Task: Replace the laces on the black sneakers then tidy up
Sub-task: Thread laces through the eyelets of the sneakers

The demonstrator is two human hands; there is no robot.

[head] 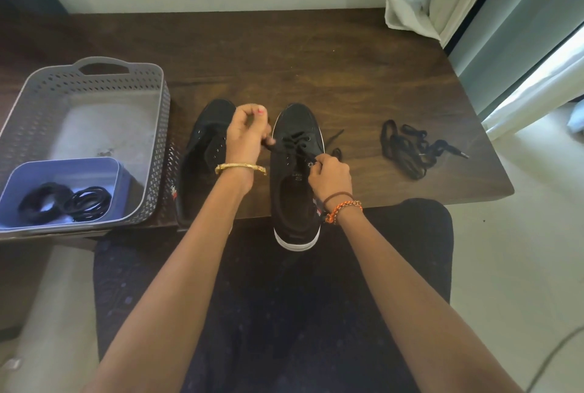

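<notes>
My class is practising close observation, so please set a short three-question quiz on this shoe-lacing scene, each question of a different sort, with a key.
1. True or false: the left black canvas sneaker has laces in its eyelets.
2. Which hand pinches the black lace nearer the toe of the right black canvas sneaker? A) left hand B) right hand
3. Fill in: the loose pile of black laces lies on the dark wooden table, on the ___ side of the sneakers, opposite the grey perforated plastic basket.

Key: 1 false; 2 A; 3 right.
</notes>
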